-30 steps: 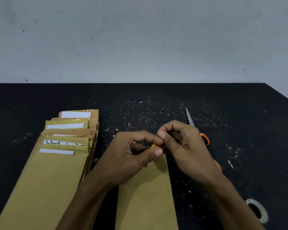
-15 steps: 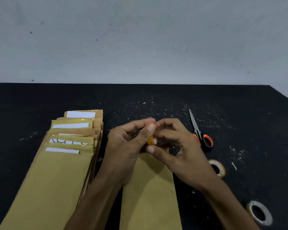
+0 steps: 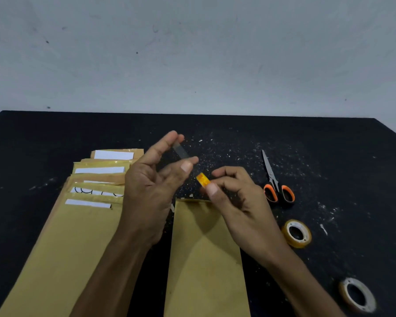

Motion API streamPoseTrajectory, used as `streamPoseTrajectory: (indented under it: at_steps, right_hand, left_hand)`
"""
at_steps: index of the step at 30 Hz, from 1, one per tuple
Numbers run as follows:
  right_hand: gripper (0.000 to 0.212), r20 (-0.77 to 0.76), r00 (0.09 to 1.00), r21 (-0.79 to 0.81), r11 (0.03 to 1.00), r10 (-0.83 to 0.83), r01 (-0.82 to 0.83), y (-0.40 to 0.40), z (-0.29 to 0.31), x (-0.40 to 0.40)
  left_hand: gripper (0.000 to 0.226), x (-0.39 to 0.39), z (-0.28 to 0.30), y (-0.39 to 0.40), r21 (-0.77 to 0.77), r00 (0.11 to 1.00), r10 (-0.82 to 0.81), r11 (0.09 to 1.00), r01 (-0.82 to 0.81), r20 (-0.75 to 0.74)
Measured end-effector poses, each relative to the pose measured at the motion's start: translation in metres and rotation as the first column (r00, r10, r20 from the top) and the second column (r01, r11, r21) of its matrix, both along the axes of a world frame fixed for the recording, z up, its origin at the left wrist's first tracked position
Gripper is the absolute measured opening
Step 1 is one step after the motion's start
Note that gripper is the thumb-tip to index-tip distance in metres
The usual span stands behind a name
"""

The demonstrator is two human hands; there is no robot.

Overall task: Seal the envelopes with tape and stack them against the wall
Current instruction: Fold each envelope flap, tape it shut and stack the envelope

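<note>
Since half a second ago the two hands have drawn apart: the left hand (image 3: 151, 186) now pinches the free end of a clear tape strip (image 3: 180, 152) between thumb and forefinger, raised above the table (image 3: 329, 145), while the right hand (image 3: 240, 202) pinches a small orange-yellow tape roll (image 3: 202, 179) at its fingertips. A length of tape is therefore unwound between them, not yet cut and not yet on any flap. The single brown envelope (image 3: 206, 259) lies flat directly below the hands, its top edge just under the roll; judged from this, sealing of this envelope is at the pull-out stage and cutting is the likely next need. Count: one loose envelope; one fanned pile of envelopes (image 3: 62, 236) to the left, at least five showing white strips, exact number not determinable; one pair of orange-handled scissors (image 3: 276, 188) to the right, untouched; two further tape rolls on the table, a yellowish one (image 3: 297, 234) and a nearly spent one (image 3: 357, 295) at the lower right. Nothing yet stands against the wall (image 3: 192, 53).
</note>
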State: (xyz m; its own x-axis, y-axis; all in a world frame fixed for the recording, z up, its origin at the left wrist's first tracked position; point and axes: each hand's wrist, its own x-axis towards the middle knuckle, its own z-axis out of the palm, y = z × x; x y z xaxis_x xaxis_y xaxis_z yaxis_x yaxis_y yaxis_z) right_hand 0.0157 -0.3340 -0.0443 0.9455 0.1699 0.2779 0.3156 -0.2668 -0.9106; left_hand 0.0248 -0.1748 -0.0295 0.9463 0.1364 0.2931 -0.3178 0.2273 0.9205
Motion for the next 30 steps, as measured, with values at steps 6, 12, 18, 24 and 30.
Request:
streamPoseTrajectory:
  at_steps: [6, 12, 18, 24, 30]
  right_hand:
    - [0.015, -0.038, 0.994, -0.02, 0.995, 0.101, -0.102, -0.001, 0.001, -0.002]
    - [0.02, -0.054, 0.994, 0.034, 0.995, 0.097, -0.095, 0.01, -0.001, -0.009]
    - [0.029, -0.087, 0.994, 0.062, 0.996, 0.065, -0.059, 0.014, -0.008, -0.007]
    - [0.021, -0.162, 0.983, 0.118, 0.991, 0.085, -0.066, 0.005, -0.006, -0.003]
    - [0.015, -0.128, 0.992, -0.04, 0.999, -0.019, 0.014, -0.011, 0.006, 0.0]
  left_hand:
    - [0.067, 0.0, 0.001, 0.002, 0.081, 0.989, 0.143, 0.986, -0.144, 0.025]
    - [0.062, 0.0, 0.0, 0.005, 0.14, 0.955, 0.276, 0.947, -0.29, 0.109]
    - [0.077, -0.002, 0.003, 0.003, 0.203, 0.975, 0.167, 0.96, -0.195, 0.148]
    - [0.093, -0.002, 0.003, -0.001, 0.281, 0.987, 0.056, 0.955, -0.096, 0.148]
    - [0.097, -0.001, -0.001, 0.002, 0.334, 0.997, 0.007, 0.942, -0.033, 0.076]
